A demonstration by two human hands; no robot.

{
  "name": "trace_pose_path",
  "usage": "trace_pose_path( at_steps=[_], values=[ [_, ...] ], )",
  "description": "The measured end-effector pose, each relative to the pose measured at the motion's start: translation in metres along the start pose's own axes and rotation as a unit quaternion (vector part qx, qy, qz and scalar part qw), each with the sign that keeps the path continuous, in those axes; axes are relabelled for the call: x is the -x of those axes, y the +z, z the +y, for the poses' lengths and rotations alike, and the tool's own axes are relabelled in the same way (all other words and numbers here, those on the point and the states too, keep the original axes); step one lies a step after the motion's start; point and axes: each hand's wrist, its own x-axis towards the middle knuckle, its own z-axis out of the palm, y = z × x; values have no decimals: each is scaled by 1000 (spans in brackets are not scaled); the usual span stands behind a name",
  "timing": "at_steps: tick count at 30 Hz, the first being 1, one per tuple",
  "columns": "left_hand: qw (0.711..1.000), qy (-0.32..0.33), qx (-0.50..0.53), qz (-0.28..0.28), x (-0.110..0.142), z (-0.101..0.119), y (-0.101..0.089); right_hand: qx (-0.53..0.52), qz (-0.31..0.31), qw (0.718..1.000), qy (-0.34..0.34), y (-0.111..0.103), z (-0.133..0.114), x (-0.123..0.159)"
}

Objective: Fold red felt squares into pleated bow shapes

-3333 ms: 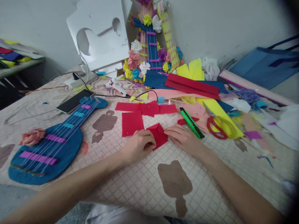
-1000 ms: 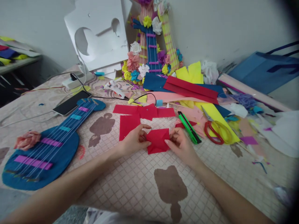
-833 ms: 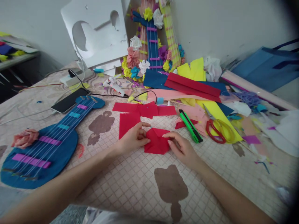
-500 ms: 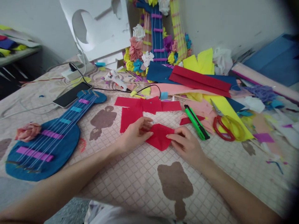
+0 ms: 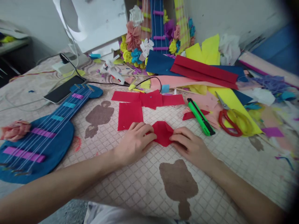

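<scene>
A small piece of red crepe paper with folded-in corners lies between my hands, low over the patterned tablecloth. My left hand pinches its left edge, the fingers curled over it. At the right edge, my right hand grips it between thumb and fingertips. Just behind my left hand lies a flat red square. Several more red pieces form a row farther back. A green utility knife rests to the right of the paper, over a red scrap.
A blue paper guitar with a pink rose lies at left, near a phone. Behind are a glue gun with its cable and several decorated paper guitars. Red-handled scissors and paper scraps lie at right.
The red paper has gone from a roughly square shape to one with corners folded in. My left fingers have closed over its edge. The view has shifted, with the background now higher.
</scene>
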Motion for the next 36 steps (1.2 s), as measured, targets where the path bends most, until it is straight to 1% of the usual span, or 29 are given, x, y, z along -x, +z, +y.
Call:
trace_pose_path(
  at_steps=[3, 6, 8, 11, 13, 14, 15, 17, 18, 19, 20, 21, 23, 26, 28, 29, 31, 32, 34, 35, 36],
  values=[
    [1000, 5, -13, 14, 0, 1, 0, 18, -9, 1000, -16, 0, 0, 0],
    [999, -16, 11, 40, 0, 3, 1, 26, -7, 999, -24, 0, 0, -1],
    [994, -45, 69, 65, -1, 3, 3, 25, -13, 999, -24, -1, 0, -1],
    [975, -87, 177, 106, -3, 0, 3, 19, -18, 999, -23, -2, 0, -1],
    [953, -125, 246, 126, -5, -3, 0, 17, -17, 999, -21, -2, 0, -1],
    [937, -152, 288, 129, -7, -5, -2, 15, -17, 1000, -20, -2, 0, -1],
    [915, -182, 336, 128, -8, -7, -4, 14, -18, 1000, -19, -2, 0, -1],
    [861, -239, 433, 117, -11, -11, -8, 11, -20, 1000, -15, -2, 1, -1],
    [837, -258, 469, 116, -12, -13, -9, 10, -19, 1000, -14, -2, 1, -1],
    [820, -270, 491, 118, -12, -15, -10, 8, -18, 1000, -13, -2, 1, -1],
    [812, -275, 500, 123, -13, -16, -11, 6, -18, 1000, -12, -1, 1, -1],
    [811, -274, 500, 132, -13, -17, -12, 5, -18, 1000, -12, -1, 1, -1],
    [822, -258, 484, 150, -15, -18, -14, 3, -17, 1000, -10, 0, 2, -1],
    [853, -219, 440, 172, -28, -22, -21, 2, -13, 1000, -11, 1, 2, -2],
    [885, -194, 386, 175, -44, -29, -28, 2, -10, 1000, -14, 2, 3, -2],
    [909, -177, 335, 175, -54, -34, -31, 2, -9, 1000, -16, 2, 3, -2],
    [955, -128, 212, 163, -72, -46, -37, 3, -7, 1000, -19, 2, 3, -1],
    [971, -102, 167, 139, -80, -53, -38, 3, -7, 1000, -20, 2, 3, -1],
    [985, -76, 124, 97, -89, -65, -38, 2, -11, 1000, -18, 2, 3, -1],
    [986, -80, 114, 89, -90, -70, -36, 0, -14, 1000, -16, 2, 3, -1],
    [985, -90, 111, 95, -90, -74, -34, -2, -18, 1000, -14, 2, 3, -1]
  ],
)
